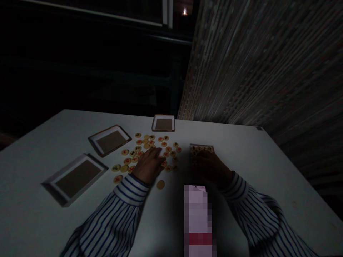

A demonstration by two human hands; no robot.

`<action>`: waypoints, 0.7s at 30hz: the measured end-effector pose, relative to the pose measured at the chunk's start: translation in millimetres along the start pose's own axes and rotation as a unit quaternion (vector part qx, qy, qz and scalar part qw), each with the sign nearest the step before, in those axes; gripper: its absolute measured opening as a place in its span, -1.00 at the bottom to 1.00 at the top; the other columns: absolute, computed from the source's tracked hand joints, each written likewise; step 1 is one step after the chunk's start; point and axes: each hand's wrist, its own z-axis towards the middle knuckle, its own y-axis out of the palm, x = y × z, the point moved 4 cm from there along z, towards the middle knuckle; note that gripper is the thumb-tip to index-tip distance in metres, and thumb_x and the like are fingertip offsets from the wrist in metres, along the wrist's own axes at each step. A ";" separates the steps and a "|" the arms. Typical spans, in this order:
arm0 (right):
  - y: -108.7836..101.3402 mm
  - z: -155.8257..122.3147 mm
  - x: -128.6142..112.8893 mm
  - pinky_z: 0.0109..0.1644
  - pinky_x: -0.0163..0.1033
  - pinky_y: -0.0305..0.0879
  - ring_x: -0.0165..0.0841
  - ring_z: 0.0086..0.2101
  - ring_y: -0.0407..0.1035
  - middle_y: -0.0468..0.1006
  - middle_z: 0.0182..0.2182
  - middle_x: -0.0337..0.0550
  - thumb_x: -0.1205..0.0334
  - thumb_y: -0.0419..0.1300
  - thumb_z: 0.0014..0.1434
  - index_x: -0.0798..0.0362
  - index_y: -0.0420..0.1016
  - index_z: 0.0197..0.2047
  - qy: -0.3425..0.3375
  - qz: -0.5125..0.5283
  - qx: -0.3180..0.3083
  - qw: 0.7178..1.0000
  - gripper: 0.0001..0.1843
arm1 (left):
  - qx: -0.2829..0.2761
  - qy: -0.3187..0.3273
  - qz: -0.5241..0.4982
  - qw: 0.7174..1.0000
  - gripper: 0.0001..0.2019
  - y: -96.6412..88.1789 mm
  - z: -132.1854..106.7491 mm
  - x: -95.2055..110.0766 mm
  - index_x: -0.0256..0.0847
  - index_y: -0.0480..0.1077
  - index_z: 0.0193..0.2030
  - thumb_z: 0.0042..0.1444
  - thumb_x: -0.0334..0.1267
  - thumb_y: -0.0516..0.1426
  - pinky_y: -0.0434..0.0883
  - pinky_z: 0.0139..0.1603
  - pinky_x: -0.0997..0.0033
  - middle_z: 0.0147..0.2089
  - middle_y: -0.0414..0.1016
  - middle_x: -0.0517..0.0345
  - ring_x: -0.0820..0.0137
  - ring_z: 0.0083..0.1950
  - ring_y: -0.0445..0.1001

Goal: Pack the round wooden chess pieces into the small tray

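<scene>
Round Chinese chess pieces (124, 152), marked in red or black, lie scattered across the middle of the white table (268, 185). Over them reaches my left hand (148, 165), palm down, its thumb apart from the fingers and close to a red-marked piece. A small box (213, 147) to the right holds pieces in rows. My right hand (210, 167) lies over the near part of that box; its fingers are too dark to make out. One piece with no visible mark (160, 184) lies by itself near my left wrist.
A white shallow tray (98, 164) and a brown-edged one (128, 138) are on the left. A smaller tray (174, 125) stands at the back edge. A lit phone (198, 214) is in front of me. Pale string-like curtain (227, 71) hangs behind the table, right.
</scene>
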 end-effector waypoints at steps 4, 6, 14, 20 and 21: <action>-0.4 0.1 -1.3 -0.12 -0.11 0.20 -0.26 -0.18 0.27 0.42 -0.22 0.02 0.21 0.13 0.07 0.08 0.42 -0.13 0.005 -0.004 -0.005 1.000 -0.72 | -0.004 0.005 -0.002 1.000 -0.72 3.1 1.9 -1.2 -0.13 0.44 -0.12 -0.01 -0.27 0.08 0.21 0.06 0.03 0.12 0.24 -0.07 0.08 0.16 0.13; -1.1 0.0 -1.8 -0.12 -0.11 0.20 -0.26 -0.18 0.27 0.42 -0.20 0.02 0.21 0.12 0.08 0.07 0.42 -0.13 0.007 -0.002 -0.003 1.000 -0.73 | -0.004 0.005 -0.003 1.000 -0.72 3.5 2.6 -1.4 -0.14 0.44 -0.13 0.00 -0.28 0.07 0.21 0.06 0.03 0.12 0.24 -0.07 0.09 0.15 0.14; -4.7 -1.1 -1.1 -0.15 -0.12 0.25 -0.27 -0.19 0.30 0.44 -0.21 0.02 0.22 0.14 0.07 0.10 0.42 -0.14 -0.006 0.005 0.022 1.000 -0.73 | 0.022 0.007 -0.015 1.000 -0.75 3.1 3.6 -2.0 -0.19 0.45 -0.18 0.06 -0.25 0.02 0.23 0.04 0.04 0.08 0.28 -0.08 0.11 0.11 0.19; -15.8 1.2 -5.6 -0.22 -0.14 0.29 -0.28 -0.27 0.33 0.46 -0.28 0.03 0.24 0.13 0.08 0.13 0.47 -0.21 -0.004 0.001 0.049 0.999 -0.78 | 0.076 0.023 -0.084 0.993 -0.73 -8.5 1.3 2.3 -0.22 0.39 -0.11 0.10 -0.23 -0.02 0.25 0.06 0.10 0.05 0.34 -0.05 0.20 0.09 0.25; -17.5 1.6 -6.7 -0.22 -0.14 0.29 -0.28 -0.27 0.33 0.47 -0.28 0.03 0.24 0.12 0.08 0.13 0.47 -0.22 -0.008 0.002 0.055 0.998 -0.79 | 0.077 0.024 -0.102 0.992 -0.72 -11.1 0.9 4.3 -0.21 0.38 -0.10 0.11 -0.23 -0.03 0.25 0.07 0.13 0.04 0.35 -0.03 0.22 0.08 0.26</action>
